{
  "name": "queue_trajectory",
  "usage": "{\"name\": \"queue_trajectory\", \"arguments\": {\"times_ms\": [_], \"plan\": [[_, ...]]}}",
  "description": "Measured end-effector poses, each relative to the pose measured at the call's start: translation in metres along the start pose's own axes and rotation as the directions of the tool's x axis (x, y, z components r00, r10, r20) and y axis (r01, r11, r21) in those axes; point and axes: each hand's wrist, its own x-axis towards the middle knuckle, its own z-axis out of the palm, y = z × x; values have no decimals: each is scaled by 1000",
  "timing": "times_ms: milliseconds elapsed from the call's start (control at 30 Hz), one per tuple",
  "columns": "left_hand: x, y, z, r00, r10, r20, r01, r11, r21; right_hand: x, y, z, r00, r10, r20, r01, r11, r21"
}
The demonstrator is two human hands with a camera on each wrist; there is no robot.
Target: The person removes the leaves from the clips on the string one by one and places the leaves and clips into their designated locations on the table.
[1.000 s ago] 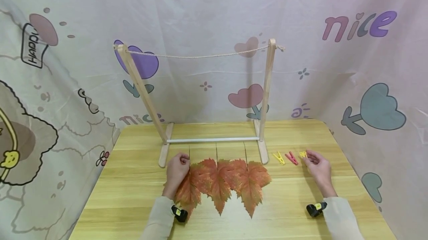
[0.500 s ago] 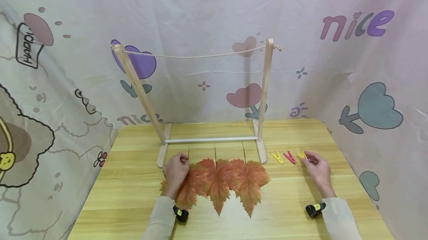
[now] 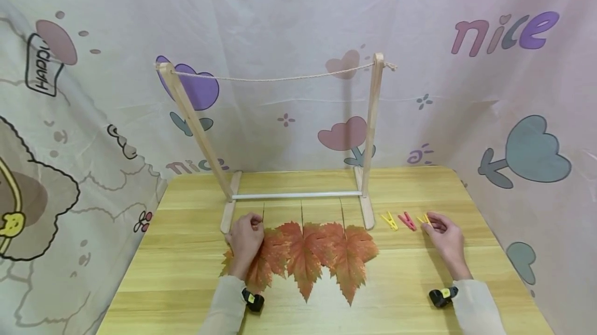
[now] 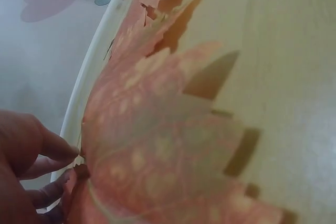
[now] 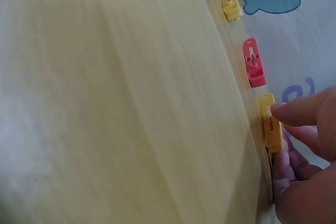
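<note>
Three orange-red maple leaves lie in an overlapping row on the table, thin dark stems pointing away from me. My left hand point(image 3: 247, 241) pinches the leftmost leaf point(image 3: 268, 265) at its stem base and covers part of it. In the left wrist view, thumb and fingertips meet at the edge of that leaf point(image 4: 157, 150). On the right, my right hand point(image 3: 445, 241) pinches a yellow clothespin point(image 3: 423, 219) between thumb and fingers. The right wrist view shows this yellow clothespin point(image 5: 270, 124) close over the tabletop, with a pink clothespin point(image 5: 254, 62) and another yellow one beyond it.
Behind the leaves stands a wooden frame point(image 3: 371, 127) with a cord point(image 3: 275, 80) strung between its two posts. A white rod point(image 3: 298, 195) joins its feet. Patterned cloth point(image 3: 289, 24) hangs at the table's back and sides.
The leftmost leaf has turned slightly, its tip swinging left under my left hand. In my right fingers the yellow clothespin has tilted a little. Both hands stay nearly in place.
</note>
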Motion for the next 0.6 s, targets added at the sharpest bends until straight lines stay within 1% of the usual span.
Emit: {"name": "queue_trajectory", "arguments": {"times_ms": [133,267,367,433,500,567,600], "plan": [[-3,-1,-4,1000,5,-14,-5,1000,0,0,0,0,1000,-18,2,18,1000,9],[-5,0,-10,1000,17,-22,-17,1000,-5,2,-2,-2,1000,-14,16,14,1000,19],[-4,0,-17,999,40,-33,-41,999,-22,0,-3,-6,999,-9,32,8,999,33],[-3,-1,-22,996,76,-46,-78,996,-46,-1,-3,-10,999,-21,47,20,999,29],[0,-4,-28,989,135,-59,-140,986,-92,-2,-3,-14,997,-45,60,45,999,3],[4,-7,-35,976,213,-46,-218,964,-151,-3,-3,-18,993,-89,73,92,995,-46],[6,-9,-38,967,254,-29,-255,950,-179,-3,-3,-21,990,-116,83,122,989,-78]]}}
